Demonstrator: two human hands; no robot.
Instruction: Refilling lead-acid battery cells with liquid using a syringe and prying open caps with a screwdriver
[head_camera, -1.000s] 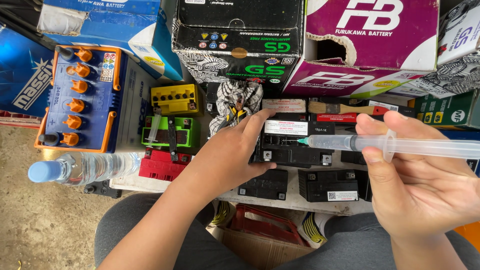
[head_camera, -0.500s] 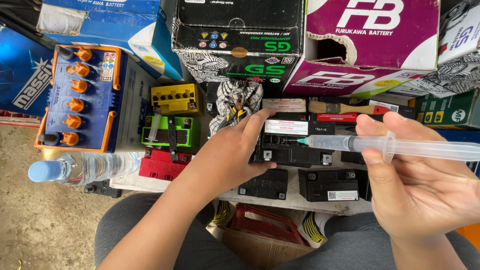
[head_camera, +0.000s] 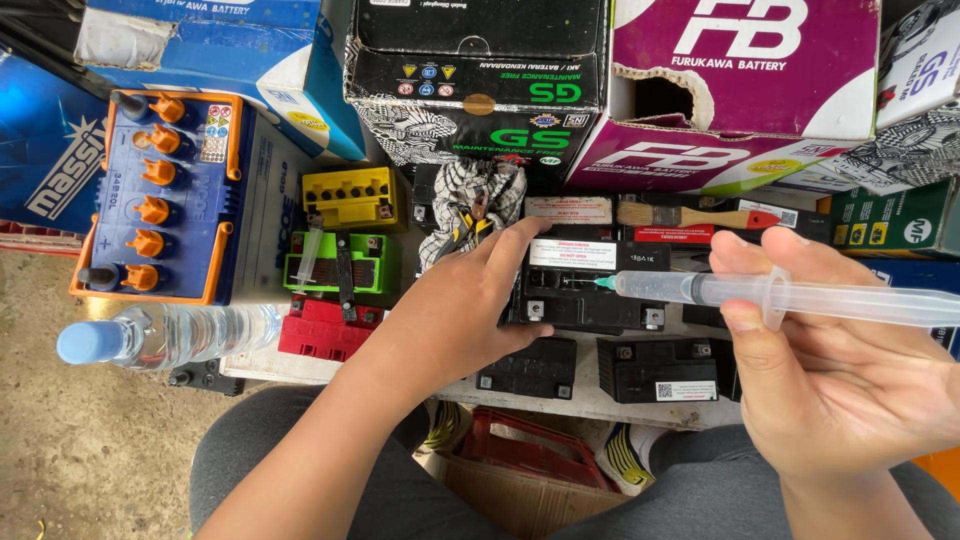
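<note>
Head view: you're pinning the black battery down with your left hand, fingers spread flat over its left edge, and your right hand is gripping the syringe, tip hovering over the battery top. I'd keep that left hand pressing so the case isn't sliding, and keep the tip level while lining it up. Room's tight: brush just behind, more small batteries in front, bottle well off left.
</note>
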